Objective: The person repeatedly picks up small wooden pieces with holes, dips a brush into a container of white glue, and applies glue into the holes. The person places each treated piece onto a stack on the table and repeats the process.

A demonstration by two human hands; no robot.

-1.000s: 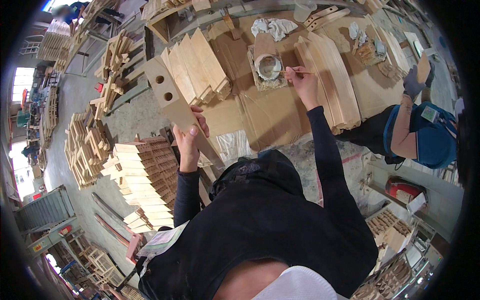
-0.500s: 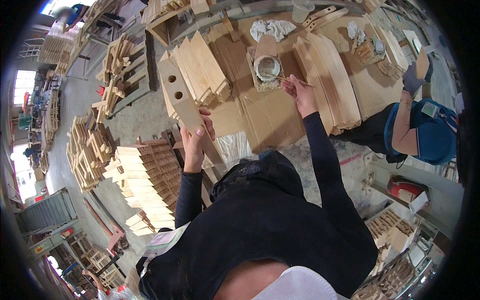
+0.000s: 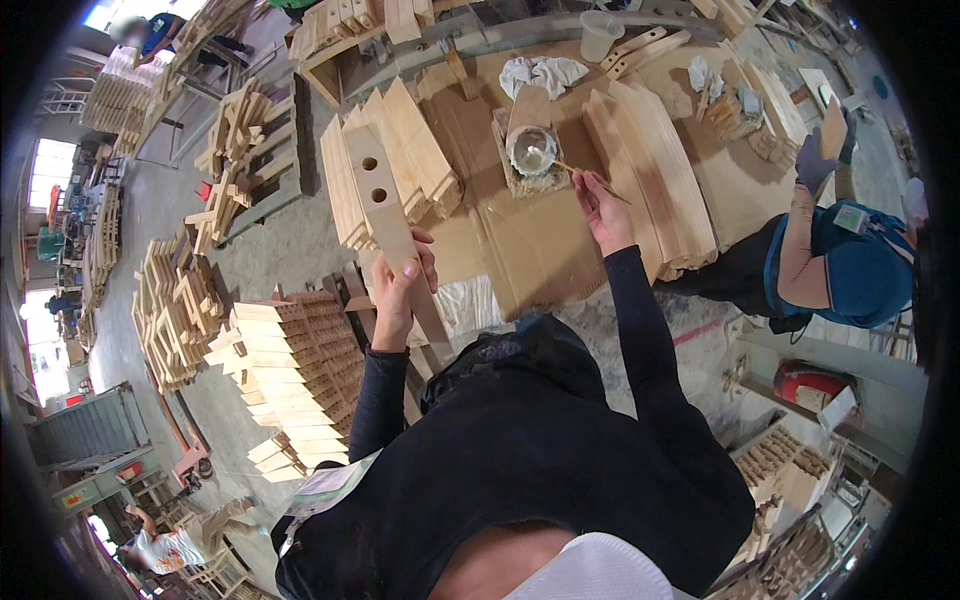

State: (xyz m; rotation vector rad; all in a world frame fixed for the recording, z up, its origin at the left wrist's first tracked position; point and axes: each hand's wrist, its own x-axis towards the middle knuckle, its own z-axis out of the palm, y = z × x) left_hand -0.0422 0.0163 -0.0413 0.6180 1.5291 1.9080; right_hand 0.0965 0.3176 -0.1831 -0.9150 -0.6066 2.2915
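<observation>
My left hand [image 3: 400, 285] grips a pale wooden board [image 3: 385, 215] with two round holes near its far end, thumb on its face. My right hand [image 3: 603, 212] pinches a thin stick [image 3: 566, 167], whose other end reaches into a round pot [image 3: 519, 160] of whitish paste. Whether that end has bristles, I cannot tell. The pot rests in a crusted, tray-like holder [image 3: 508, 180] on the cardboard-covered table [image 3: 520, 245]. Left of the pot, several similar boards [image 3: 415, 145] lie side by side, partly behind the held one.
More long boards [image 3: 655, 170] lie right of the pot. A white cloth [image 3: 543, 75], a brush [image 3: 457, 68] and a clear plastic cup [image 3: 600, 35] sit farther back. At the right, a gloved co-worker [image 3: 845, 245] holds a wooden piece. Stacked wooden parts [image 3: 300, 360] stand at my left.
The held board's far end has shifted slightly right. My right hand and the stick have come a little nearer to me. At the lower left, another person has come further into view.
</observation>
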